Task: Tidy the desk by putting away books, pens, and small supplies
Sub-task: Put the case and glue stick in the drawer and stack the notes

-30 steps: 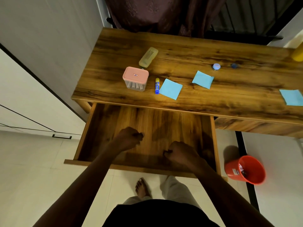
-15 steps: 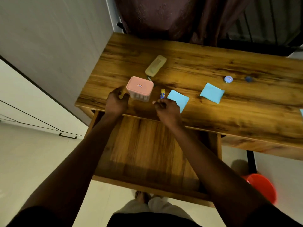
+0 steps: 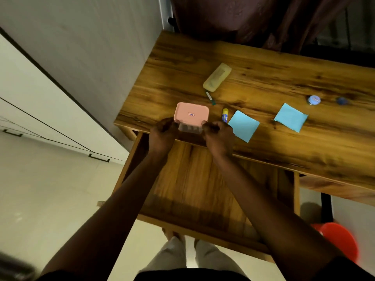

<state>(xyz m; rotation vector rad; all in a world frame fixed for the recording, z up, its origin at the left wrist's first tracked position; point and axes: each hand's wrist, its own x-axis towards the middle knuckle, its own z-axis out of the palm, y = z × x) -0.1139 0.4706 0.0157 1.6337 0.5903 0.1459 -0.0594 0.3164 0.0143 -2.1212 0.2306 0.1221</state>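
A clear box with a pink lid [image 3: 191,115] sits at the desk's front left edge. My left hand [image 3: 163,134] grips its left side and my right hand [image 3: 218,134] grips its right side. Under the hands the desk drawer [image 3: 194,179] is pulled out and looks bare inside. A blue and yellow glue stick [image 3: 224,115] lies just right of the box, beside a blue sticky note [image 3: 243,125]. Behind them lie a yellowish case [image 3: 217,77] and a small green-tipped item [image 3: 210,97].
A second blue note [image 3: 290,117], a small round blue tin [image 3: 313,100] and a blue cap [image 3: 341,100] lie further right on the wooden desk [image 3: 284,82]. A red bucket [image 3: 336,238] stands on the floor at right. A wall and cabinets are at left.
My hands left the open drawer, rose to the desk and closed on both sides of the pink-lidded box. The right hand moved from the glue stick to the box.
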